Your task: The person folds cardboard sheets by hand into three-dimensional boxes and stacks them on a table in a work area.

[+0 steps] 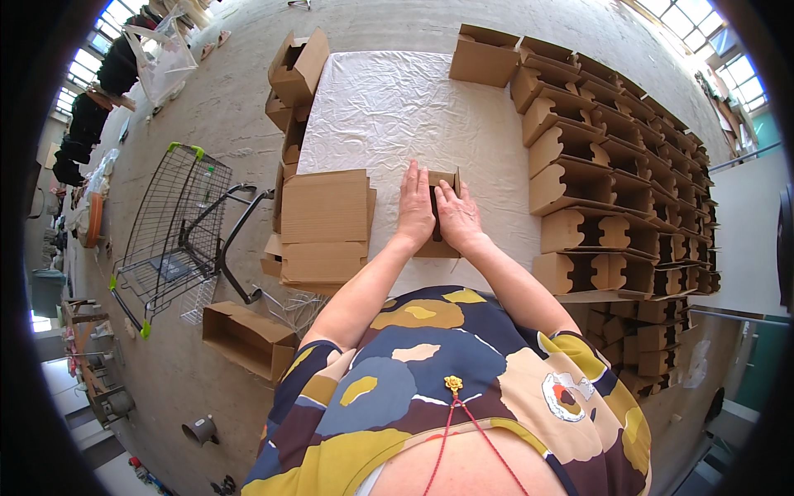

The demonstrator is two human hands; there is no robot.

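A small brown cardboard box (438, 249) stands on the white cloth-covered table (397, 107) in front of me, its top partly uncovered with a dark gap showing inside. My left hand (416, 205) lies along the box's left side, fingers stretched out and pointing away from me. Over its right part rests my right hand (459, 217), with the fingers straight and slightly apart. Both hands touch the box without gripping it; the palms are hidden. Just left of my left hand is a pile of flat cardboard blanks (324, 217).
Rows of stacked cardboard boxes (571, 186) with cut-out flaps fill the table's right side. More boxes (298, 70) stand along the far left edge. On the floor to the left are a wire shopping cart (169, 223) and an open cardboard carton (248, 339).
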